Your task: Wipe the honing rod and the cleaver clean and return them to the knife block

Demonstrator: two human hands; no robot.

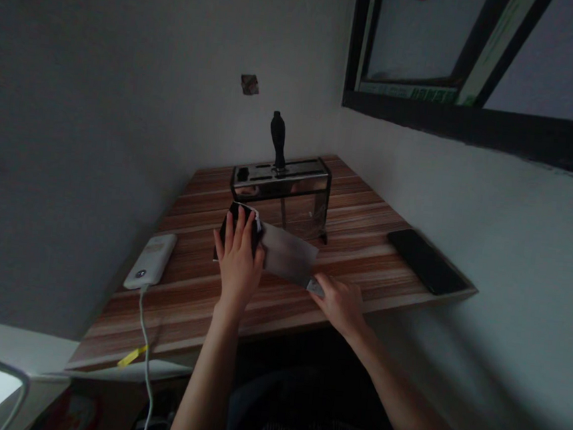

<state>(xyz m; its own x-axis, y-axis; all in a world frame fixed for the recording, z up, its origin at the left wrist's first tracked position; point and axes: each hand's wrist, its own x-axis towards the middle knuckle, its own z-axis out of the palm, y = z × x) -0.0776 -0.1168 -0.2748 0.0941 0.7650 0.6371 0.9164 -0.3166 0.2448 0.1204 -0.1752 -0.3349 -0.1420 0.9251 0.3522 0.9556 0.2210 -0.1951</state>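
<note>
A wide-bladed cleaver (287, 255) lies in front of me on the wooden table (365, 228), its black handle to the left. My left hand (239, 264) lies over that handle with the fingers curled round it. My right hand (341, 305) is at the blade's near right corner, its fingers pinched on a small grey thing (315, 286) that touches the blade; I cannot make out what it is. Just behind the cleaver stands a metal and glass knife block (289, 188), with one black-handled knife (278, 137) upright in a slot.
A white power bank (152, 260) lies at the table's left edge, and its white cable (146, 357) hangs off the front. A black phone (425, 261) rests near the right edge. Walls close the table in at left, back and right, with a dark window frame (475, 121) above.
</note>
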